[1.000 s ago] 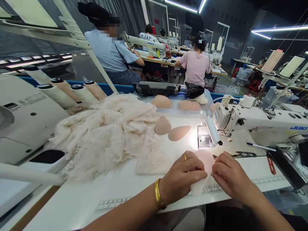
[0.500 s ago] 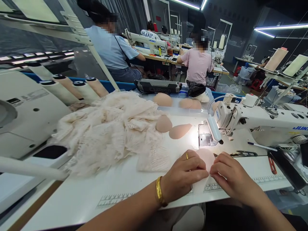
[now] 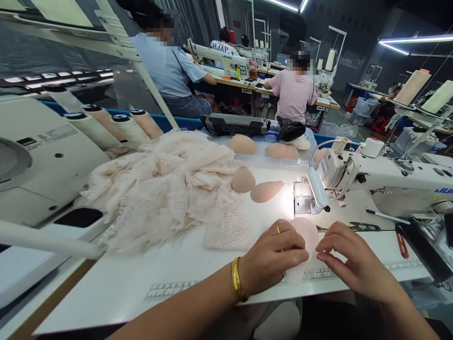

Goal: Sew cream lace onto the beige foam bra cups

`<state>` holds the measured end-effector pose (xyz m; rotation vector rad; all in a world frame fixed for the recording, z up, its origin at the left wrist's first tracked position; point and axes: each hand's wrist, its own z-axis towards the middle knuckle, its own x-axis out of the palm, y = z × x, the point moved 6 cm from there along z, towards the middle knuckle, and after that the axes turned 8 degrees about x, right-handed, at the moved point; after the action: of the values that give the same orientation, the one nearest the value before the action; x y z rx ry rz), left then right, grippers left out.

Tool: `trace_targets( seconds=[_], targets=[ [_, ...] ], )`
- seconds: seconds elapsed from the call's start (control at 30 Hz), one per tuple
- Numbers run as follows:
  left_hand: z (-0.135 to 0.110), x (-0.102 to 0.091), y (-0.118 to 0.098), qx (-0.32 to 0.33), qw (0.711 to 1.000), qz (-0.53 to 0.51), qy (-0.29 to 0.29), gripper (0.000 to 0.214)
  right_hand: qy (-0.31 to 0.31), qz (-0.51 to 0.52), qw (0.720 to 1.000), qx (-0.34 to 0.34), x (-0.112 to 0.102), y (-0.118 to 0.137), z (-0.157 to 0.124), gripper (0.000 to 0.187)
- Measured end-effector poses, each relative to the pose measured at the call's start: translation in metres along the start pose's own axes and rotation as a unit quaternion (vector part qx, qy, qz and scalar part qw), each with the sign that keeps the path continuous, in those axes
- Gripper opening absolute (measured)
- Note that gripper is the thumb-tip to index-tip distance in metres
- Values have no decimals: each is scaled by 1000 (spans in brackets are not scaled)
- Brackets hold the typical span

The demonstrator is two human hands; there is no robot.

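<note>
My left hand, with a ring and a gold bracelet, pinches the left edge of a thin, pale pink teardrop-shaped pad, which looks like a bra cup. The pad lies at the table's front edge, over a printed ruler strip. Just right of it is my right hand, its thumb and forefinger slightly apart with nothing visible between them. Ahead of both hands, the lit needle plate belongs to a white sewing machine. Two beige pads lie left of the plate.
A heap of cream lace fabric covers the table's left middle. More beige pads rest behind. Thread snips, a pen and a red-handled tool lie at right. Thread cones stand at left; co-workers sit beyond.
My right hand has drawn a little to the right, off the pad's edge, and its fingertips have parted. My left hand keeps its hold. The view has shifted slightly.
</note>
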<state>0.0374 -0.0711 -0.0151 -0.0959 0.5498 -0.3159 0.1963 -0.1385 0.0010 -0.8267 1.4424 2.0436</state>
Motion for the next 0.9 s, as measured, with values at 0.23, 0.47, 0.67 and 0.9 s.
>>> trace_targets(
  seconds=[0.23, 0.47, 0.67, 0.9],
  targets=[
    [1, 0, 0, 0, 1000, -3, -1, 21, 11, -57, 998, -27, 16, 4, 8, 14],
    [3, -3, 0, 2, 1000, 4, -2, 22, 20, 40, 999, 4, 11, -15, 1, 19],
    [4, -1, 0, 7, 1000, 3, 1, 21, -18, 93, 995, 19, 9, -17, 0, 13],
    [3, -1, -1, -3, 1000, 5, -1, 25, -170, -19, 984, -40, 28, -13, -7, 19]
  ],
)
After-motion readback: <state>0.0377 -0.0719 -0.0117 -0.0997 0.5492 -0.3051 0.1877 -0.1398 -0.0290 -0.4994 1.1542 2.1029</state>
